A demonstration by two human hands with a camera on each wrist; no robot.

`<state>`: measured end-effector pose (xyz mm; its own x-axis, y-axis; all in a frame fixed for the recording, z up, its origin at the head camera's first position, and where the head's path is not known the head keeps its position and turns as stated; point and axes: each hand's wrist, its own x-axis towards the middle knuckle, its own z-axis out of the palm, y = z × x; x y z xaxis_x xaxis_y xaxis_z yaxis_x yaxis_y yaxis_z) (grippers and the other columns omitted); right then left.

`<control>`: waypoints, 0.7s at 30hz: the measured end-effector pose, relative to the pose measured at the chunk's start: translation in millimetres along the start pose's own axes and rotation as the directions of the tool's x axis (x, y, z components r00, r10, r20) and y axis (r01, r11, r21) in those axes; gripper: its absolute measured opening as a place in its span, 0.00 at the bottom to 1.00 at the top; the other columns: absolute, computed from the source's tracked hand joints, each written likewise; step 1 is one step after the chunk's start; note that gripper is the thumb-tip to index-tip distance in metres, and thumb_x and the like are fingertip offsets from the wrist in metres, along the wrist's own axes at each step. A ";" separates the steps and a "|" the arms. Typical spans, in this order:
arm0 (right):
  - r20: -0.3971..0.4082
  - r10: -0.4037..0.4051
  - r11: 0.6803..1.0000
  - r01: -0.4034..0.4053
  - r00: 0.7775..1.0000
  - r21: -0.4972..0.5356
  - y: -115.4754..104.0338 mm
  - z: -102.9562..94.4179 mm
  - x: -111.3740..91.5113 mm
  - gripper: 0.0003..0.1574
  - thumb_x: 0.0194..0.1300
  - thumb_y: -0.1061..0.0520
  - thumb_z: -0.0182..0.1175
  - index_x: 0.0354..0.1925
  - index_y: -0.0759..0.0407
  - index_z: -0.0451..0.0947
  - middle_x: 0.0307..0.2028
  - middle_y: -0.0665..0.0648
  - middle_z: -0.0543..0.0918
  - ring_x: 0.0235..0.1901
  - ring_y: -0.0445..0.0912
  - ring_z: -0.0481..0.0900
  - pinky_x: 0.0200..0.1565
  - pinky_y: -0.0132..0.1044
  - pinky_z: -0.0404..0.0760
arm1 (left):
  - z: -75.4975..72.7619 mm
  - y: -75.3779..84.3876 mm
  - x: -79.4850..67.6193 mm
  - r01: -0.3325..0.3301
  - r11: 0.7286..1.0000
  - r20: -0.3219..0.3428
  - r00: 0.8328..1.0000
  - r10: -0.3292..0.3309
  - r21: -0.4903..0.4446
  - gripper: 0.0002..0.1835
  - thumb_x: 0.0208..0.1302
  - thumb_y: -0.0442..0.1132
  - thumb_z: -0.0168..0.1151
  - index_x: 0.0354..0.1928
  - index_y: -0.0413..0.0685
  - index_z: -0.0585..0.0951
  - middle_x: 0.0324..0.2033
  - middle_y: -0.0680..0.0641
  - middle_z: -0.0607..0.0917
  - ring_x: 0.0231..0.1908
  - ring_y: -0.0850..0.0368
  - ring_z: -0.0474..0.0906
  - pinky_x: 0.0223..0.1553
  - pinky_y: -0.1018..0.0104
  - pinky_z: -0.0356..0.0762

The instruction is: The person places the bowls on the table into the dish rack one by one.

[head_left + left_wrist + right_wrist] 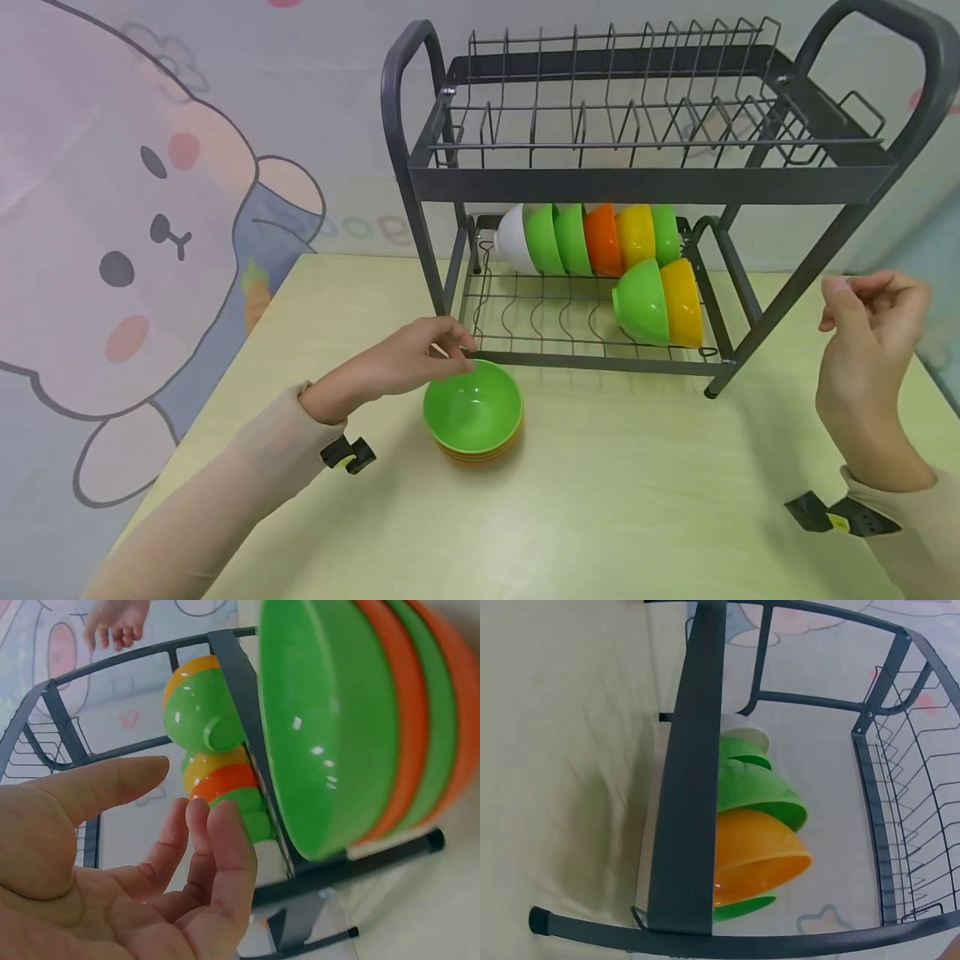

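The left hand (393, 367) hangs by the far rim of the top green bowl (472, 408), its fingers half curled, thumb well apart from them, gripping nothing; whether a fingertip grazes the rim I cannot tell. The right hand (870, 354), out beside the dish rack (652, 185), has loosely curled fingers and no visible hold. The top green bowl sits upright on the table (675, 500), just in front of the rack, nested over an orange bowl (412, 727), a lower green bowl (441, 727) and a bottom orange bowl (466, 727). To take it cleanly, I would pinch its rim alone, thumb inside, and lift straight up, since close nesting could drag the next bowl along. Nothing shows inside it. The rack's lower tier (562, 359) holds bowls on edge: behind, white (512, 240), two green, orange (602, 240), yellow (635, 237), green; in front, green (641, 304) and yellow (684, 304), bases leftward. Matching that tilt should let another nest snugly.
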<state>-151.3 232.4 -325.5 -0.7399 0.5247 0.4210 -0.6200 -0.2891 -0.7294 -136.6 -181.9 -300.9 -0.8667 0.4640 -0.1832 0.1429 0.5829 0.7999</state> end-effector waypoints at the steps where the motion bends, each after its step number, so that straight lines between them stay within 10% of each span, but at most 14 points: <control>1: -0.002 -0.001 1.000 0.001 1.000 0.000 0.1 -0.9 -2.4 0.13 0.63 0.75 0.56 0.39 0.63 0.66 0.34 0.61 0.65 0.27 0.46 0.63 0.28 0.25 0.70 | -0.5 -1.9 -1.4 0.005 1.000 -0.007 1.000 -0.005 0.008 0.15 0.68 0.36 0.63 0.52 0.34 0.76 0.38 0.44 0.80 0.42 0.50 0.78 0.48 0.59 0.78; 12: 0.033 -0.118 0.993 0.118 0.992 0.013 4.6 -4.6 -27.5 0.13 0.59 0.80 0.55 0.34 0.65 0.74 0.29 0.61 0.70 0.24 0.46 0.65 0.27 0.25 0.68 | -3.7 -20.5 -12.1 0.082 0.990 -0.111 0.991 -0.070 0.112 0.14 0.68 0.36 0.64 0.50 0.35 0.76 0.36 0.44 0.80 0.37 0.50 0.81 0.37 0.62 0.78; 21: 0.141 -0.027 1.000 0.025 0.990 0.016 13.0 -7.9 -43.3 0.10 0.61 0.80 0.54 0.36 0.70 0.74 0.27 0.61 0.73 0.22 0.46 0.67 0.26 0.26 0.71 | -0.9 -28.9 -14.9 0.140 0.983 -0.123 0.985 -0.125 0.121 0.17 0.68 0.35 0.63 0.54 0.34 0.74 0.38 0.41 0.80 0.32 0.49 0.84 0.36 0.61 0.82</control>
<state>-125.2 212.2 -357.5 -0.7521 0.4142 0.5126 -0.6426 -0.2881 -0.7100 -128.3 -206.3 -320.8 -0.9298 0.3021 -0.2103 0.0772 0.7187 0.6910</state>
